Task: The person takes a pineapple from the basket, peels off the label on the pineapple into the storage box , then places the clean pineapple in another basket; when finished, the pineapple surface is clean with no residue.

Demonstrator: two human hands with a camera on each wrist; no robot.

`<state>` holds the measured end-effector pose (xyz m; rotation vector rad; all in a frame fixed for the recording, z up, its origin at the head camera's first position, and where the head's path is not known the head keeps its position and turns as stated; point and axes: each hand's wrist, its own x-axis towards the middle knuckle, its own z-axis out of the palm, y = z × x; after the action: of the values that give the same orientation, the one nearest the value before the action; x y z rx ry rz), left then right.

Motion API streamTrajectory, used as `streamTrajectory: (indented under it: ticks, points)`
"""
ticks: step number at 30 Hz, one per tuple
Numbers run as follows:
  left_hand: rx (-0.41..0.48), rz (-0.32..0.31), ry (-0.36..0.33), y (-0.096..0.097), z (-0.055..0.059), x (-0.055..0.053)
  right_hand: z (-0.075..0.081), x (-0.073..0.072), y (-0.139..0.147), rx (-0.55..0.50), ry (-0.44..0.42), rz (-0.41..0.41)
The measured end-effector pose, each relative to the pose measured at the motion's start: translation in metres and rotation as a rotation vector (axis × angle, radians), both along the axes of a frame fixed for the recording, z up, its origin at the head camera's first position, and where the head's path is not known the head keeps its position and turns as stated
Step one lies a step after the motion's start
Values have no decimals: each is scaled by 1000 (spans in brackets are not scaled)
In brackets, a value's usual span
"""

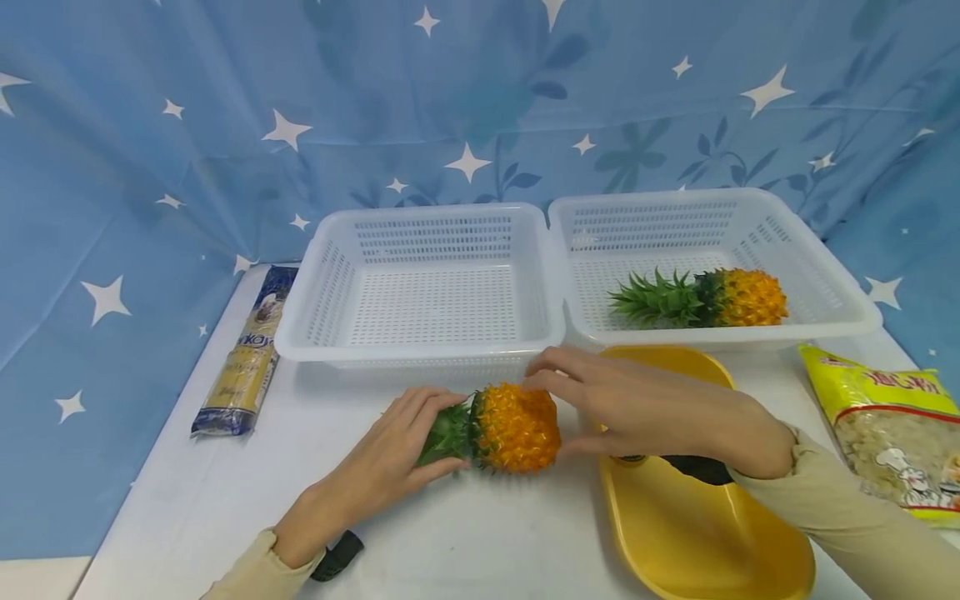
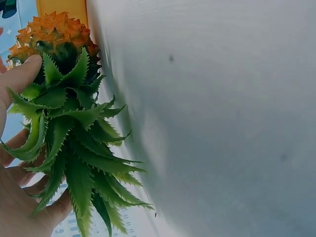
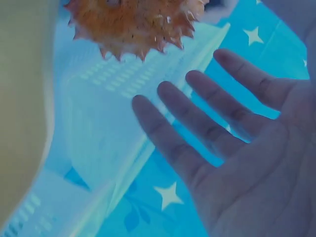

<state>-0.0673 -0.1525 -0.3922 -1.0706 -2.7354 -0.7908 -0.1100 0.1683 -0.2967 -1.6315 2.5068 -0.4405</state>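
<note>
An orange toy-like pineapple point(image 1: 519, 429) with a green leafy crown lies on its side on the white table. My left hand point(image 1: 397, 446) grips it around the crown. In the left wrist view the thumb presses near the base of the leaves point(image 2: 74, 118), with the other fingers behind them. Close to the fruit's right end, my right hand point(image 1: 637, 404) is spread above the yellow basin. Its fingers point(image 3: 173, 118) look straight and parted in the right wrist view, with a gap between them and the spiky fruit point(image 3: 133, 24).
Two white perforated baskets stand side by side at the back: the left basket point(image 1: 420, 354) and the right basket point(image 1: 720, 336), which holds another pineapple point(image 1: 750, 297). A yellow basin point(image 1: 705, 533) sits under my right forearm. A pasta packet point(image 1: 247, 358) lies left, a yellow-topped bag point(image 1: 900, 433) right.
</note>
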Motion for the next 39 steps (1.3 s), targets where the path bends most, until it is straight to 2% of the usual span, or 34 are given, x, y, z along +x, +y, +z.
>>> streamTrajectory:
  ticks: [9,14,24,34,39]
  points:
    - [0,-2,-16,1,0,-1,-19,-11,-22,71,-124,3]
    - [3,-2,-17,0,1,-2,-26,-15,-29,115,-163,-7]
    - [6,6,-19,-1,1,-3,-29,-19,-36,145,-123,0]
    - [13,6,-16,0,-1,-2,-31,-21,-37,92,-108,23]
    - [12,5,-10,0,-1,-2,-31,-21,-37,97,-123,16]
